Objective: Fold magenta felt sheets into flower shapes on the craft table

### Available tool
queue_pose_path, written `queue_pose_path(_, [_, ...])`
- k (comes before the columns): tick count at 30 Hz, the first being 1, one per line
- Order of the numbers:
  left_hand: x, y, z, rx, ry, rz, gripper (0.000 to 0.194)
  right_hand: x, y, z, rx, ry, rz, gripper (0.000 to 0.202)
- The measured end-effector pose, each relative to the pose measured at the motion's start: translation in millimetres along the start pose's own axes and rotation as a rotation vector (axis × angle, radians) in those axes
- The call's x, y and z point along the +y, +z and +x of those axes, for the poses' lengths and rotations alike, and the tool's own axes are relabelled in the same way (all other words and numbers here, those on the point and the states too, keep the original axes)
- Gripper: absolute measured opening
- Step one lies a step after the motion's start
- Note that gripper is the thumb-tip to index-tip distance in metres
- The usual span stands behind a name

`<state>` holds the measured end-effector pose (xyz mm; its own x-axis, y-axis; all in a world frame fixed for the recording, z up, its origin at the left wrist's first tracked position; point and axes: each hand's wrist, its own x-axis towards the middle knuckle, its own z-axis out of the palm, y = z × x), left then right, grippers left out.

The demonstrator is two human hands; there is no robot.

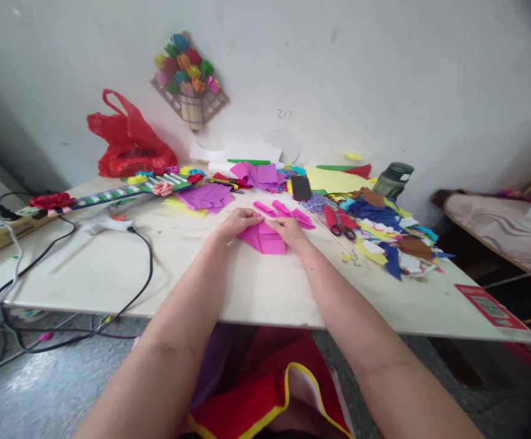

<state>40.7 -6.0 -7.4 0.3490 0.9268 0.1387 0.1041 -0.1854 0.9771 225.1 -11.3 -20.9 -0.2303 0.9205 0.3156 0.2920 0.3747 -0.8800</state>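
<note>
Bright pink crepe paper [272, 245] lies at the middle of the table under both hands, in overlapping, partly folded pieces. My left hand [238, 222] pinches its left upper edge between thumb and fingers. On the other side, my right hand [290, 231] pinches the paper near its top, close to the left thumb. Just beyond the hands are several small folded pink pieces [274, 208]. Black-handled scissors [342, 228] rest to the right of my right hand, by a thin wooden stick [329, 230].
A heap of coloured scraps [384, 228] covers the right side, with a dark green bottle [394, 180] behind. A phone [300, 188] and purple paper sheets [208, 197] lie farther back. At left are a glue gun [103, 225] with a black cord and a red plastic bag [130, 143].
</note>
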Motion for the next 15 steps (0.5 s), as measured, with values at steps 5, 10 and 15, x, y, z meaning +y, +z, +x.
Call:
queue_pose_path(5, [2.9, 1.7, -0.9, 0.019, 0.005, 0.069, 0.036, 6.5, 2.4, 3.5, 0.027, -0.060, -0.084, 0.043])
queue_pose_path(10, [3.1, 2.1, -2.0, 0.032, -0.001, 0.088, 0.037, 8.2, 3.2, 4.4, 0.046, -0.073, -0.091, 0.048])
queue_pose_path(15, [3.9, 3.6, -2.0, 0.019, -0.005, 0.069, 0.038, 3.1, 1.5, 1.9, 0.015, -0.097, -0.097, 0.044])
